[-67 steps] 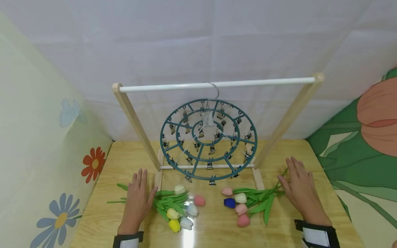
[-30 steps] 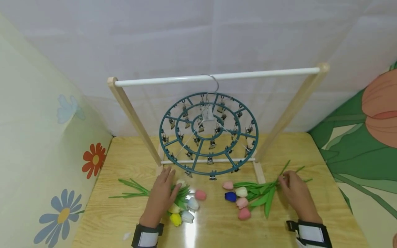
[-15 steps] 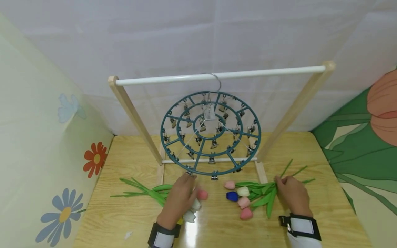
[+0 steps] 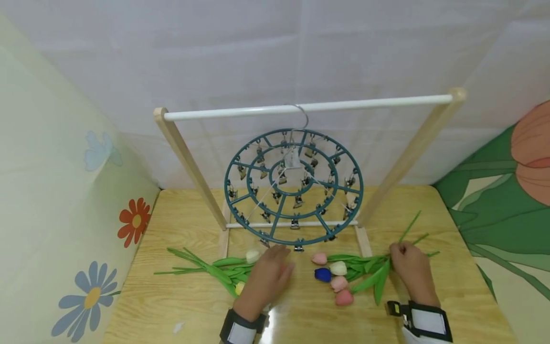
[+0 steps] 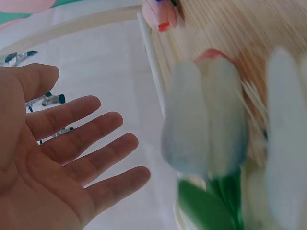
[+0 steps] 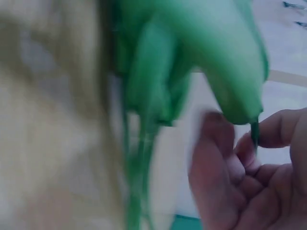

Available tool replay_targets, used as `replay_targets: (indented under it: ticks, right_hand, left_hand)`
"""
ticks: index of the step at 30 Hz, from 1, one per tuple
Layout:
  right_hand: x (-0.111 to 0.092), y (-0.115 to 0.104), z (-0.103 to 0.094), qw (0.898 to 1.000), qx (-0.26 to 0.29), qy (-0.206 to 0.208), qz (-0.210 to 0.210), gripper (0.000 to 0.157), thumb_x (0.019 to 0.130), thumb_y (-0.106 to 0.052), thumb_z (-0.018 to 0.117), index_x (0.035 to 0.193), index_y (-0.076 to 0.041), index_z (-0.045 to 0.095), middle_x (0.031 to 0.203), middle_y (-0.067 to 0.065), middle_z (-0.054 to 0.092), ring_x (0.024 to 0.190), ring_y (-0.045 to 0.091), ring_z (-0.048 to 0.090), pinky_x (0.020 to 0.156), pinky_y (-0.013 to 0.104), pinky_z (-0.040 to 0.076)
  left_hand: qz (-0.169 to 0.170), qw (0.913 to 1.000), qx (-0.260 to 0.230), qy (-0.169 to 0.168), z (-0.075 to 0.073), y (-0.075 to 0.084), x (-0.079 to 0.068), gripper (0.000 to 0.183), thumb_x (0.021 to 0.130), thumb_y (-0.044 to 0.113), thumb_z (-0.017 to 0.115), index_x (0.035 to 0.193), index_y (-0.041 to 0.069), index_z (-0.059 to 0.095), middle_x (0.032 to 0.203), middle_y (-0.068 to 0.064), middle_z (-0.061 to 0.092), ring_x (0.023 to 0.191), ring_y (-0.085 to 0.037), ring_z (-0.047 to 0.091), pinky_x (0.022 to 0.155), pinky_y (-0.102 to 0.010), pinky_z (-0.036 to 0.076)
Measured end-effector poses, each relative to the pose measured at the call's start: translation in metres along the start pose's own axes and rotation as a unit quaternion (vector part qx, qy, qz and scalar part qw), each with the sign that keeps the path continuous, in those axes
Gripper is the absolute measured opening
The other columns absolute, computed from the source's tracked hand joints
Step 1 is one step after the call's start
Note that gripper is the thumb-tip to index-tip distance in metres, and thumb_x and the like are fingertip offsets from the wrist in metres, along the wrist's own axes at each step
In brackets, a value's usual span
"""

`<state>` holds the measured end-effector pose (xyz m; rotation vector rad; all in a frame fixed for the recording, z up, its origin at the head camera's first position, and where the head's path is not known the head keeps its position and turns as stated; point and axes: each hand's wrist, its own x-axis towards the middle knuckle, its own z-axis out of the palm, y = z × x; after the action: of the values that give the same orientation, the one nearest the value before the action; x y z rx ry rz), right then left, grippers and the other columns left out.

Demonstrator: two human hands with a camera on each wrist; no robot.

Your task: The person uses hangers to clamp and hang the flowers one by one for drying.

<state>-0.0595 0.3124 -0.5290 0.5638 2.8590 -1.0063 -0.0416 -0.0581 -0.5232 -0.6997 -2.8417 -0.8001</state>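
My left hand [image 4: 267, 277], fingers spread, is over the blossoms of the left bunch of artificial tulips [image 4: 223, 273], hiding several of them. A white tulip [image 4: 252, 256] and a yellow tulip [image 4: 239, 288] show beside it. The left wrist view has nothing in the palm; a pale tulip [image 5: 206, 120] stands close by the fingertips. My right hand [image 4: 411, 267] pinches a green tulip stem [image 6: 254, 132] between thumb and fingers. It belongs to the right bunch, whose blossoms include a blue tulip [image 4: 322, 274], a white one, and several pink ones.
Behind the flowers stands a wooden rack with a white rail [image 4: 369, 103]. From it hangs a round green clip hanger [image 4: 294, 242] with several metal clips, its front rim low above the left fingertips. A small white scrap [image 4: 178, 327] lies on the wooden table [image 4: 180, 306].
My left hand has moved right from the left bunch's stems across its blossoms. My right hand, earlier laid with straight fingers by the stems, now pinches one tulip stem, shifting it slightly right.
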Motion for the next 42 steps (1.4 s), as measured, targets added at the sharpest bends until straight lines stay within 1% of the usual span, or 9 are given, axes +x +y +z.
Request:
replay_targets:
  ticks: [5, 8, 12, 17, 23, 29, 33, 38, 42]
  right_hand:
    - [-0.009, -0.017, -0.013, 0.994, 0.098, -0.013, -0.056, 0.04, 0.111, -0.034, 0.038, 0.105, 0.001, 0.057, 0.095, 0.015, 0.075, 0.07, 0.006, 0.07, 0.058, 0.027, 0.061]
    - [-0.016, -0.028, -0.02, 0.983, 0.16, -0.021, -0.085, 0.038, 0.111, -0.033, 0.043, 0.116, 0.003, 0.056, 0.095, 0.004, 0.075, 0.076, 0.0, 0.073, 0.064, 0.029, 0.065]
    - [-0.026, -0.038, -0.028, 0.969, 0.214, -0.022, -0.12, 0.029, 0.11, -0.025, 0.05, 0.114, 0.003, 0.056, 0.092, -0.01, 0.07, 0.081, 0.0, 0.074, 0.068, 0.029, 0.066]
    - [-0.038, -0.052, -0.035, 0.951, 0.272, -0.031, -0.142, 0.018, 0.107, -0.014, 0.056, 0.106, 0.005, 0.056, 0.094, -0.004, 0.066, 0.081, 0.006, 0.075, 0.067, 0.029, 0.065]
    - [-0.053, -0.075, -0.04, 0.922, 0.339, -0.031, -0.185, 0.003, 0.102, 0.003, 0.059, 0.103, 0.005, 0.058, 0.095, -0.005, 0.068, 0.08, 0.007, 0.075, 0.064, 0.028, 0.065]
    - [-0.064, -0.099, -0.035, 0.887, 0.392, -0.047, -0.237, 0.004, 0.099, 0.012, 0.057, 0.103, 0.013, 0.056, 0.096, -0.001, 0.067, 0.082, 0.009, 0.076, 0.065, 0.027, 0.064]
    - [-0.068, -0.112, -0.028, 0.863, 0.424, -0.059, -0.266, 0.005, 0.097, 0.017, 0.056, 0.102, 0.016, 0.054, 0.097, 0.004, 0.068, 0.084, 0.013, 0.077, 0.068, 0.029, 0.064]
    - [-0.074, -0.125, -0.02, 0.859, 0.414, -0.048, -0.297, 0.011, 0.091, 0.021, 0.061, 0.1, 0.015, 0.059, 0.095, 0.006, 0.072, 0.084, 0.012, 0.077, 0.068, 0.029, 0.064]
    - [-0.079, -0.134, -0.014, 0.859, 0.401, -0.029, -0.317, 0.017, 0.086, 0.025, 0.065, 0.098, 0.013, 0.063, 0.093, 0.006, 0.073, 0.084, 0.012, 0.077, 0.067, 0.027, 0.064]
  left_hand:
    - [-0.005, 0.9999, -0.01, -0.013, -0.001, 0.008, 0.0, 0.041, 0.107, 0.033, 0.056, 0.134, 0.004, 0.063, 0.14, -0.018, 0.062, 0.13, -0.031, 0.06, 0.108, -0.044, 0.054]
    - [-0.005, 0.9999, -0.007, -0.014, -0.002, 0.013, 0.0, 0.04, 0.107, 0.033, 0.055, 0.134, 0.005, 0.064, 0.14, -0.017, 0.062, 0.129, -0.031, 0.061, 0.107, -0.044, 0.055]
    - [0.005, 0.9997, -0.008, -0.022, -0.002, 0.021, 0.001, 0.037, 0.106, 0.032, 0.057, 0.131, 0.007, 0.066, 0.138, -0.014, 0.064, 0.13, -0.028, 0.061, 0.108, -0.042, 0.055]
    - [0.04, 0.9983, -0.029, -0.031, -0.004, 0.033, 0.005, 0.035, 0.105, 0.028, 0.059, 0.132, 0.007, 0.065, 0.133, -0.011, 0.067, 0.126, -0.026, 0.063, 0.107, -0.04, 0.055]
    - [0.078, 0.9946, -0.059, -0.036, -0.004, 0.048, 0.009, 0.041, 0.108, 0.031, 0.054, 0.143, 0.009, 0.057, 0.141, -0.008, 0.064, 0.13, -0.022, 0.062, 0.109, -0.036, 0.054]
    - [0.117, 0.9865, -0.112, -0.022, 0.003, 0.061, 0.012, 0.053, 0.108, 0.03, 0.054, 0.154, 0.006, 0.042, 0.152, -0.012, 0.055, 0.139, -0.021, 0.055, 0.115, -0.031, 0.048]
    - [0.127, 0.9823, -0.137, -0.005, 0.006, 0.069, 0.015, 0.058, 0.106, 0.031, 0.058, 0.155, 0.006, 0.04, 0.15, -0.012, 0.057, 0.132, -0.019, 0.06, 0.111, -0.026, 0.051]
    - [0.129, 0.9772, -0.165, 0.036, 0.012, 0.076, 0.017, 0.052, 0.106, 0.032, 0.058, 0.149, 0.005, 0.048, 0.135, -0.008, 0.067, 0.114, -0.012, 0.068, 0.099, -0.016, 0.054]
    - [0.107, 0.9685, -0.212, 0.076, 0.017, 0.078, 0.017, 0.044, 0.101, 0.021, 0.067, 0.142, 0.007, 0.057, 0.121, -0.005, 0.071, 0.094, -0.005, 0.066, 0.084, -0.009, 0.055]
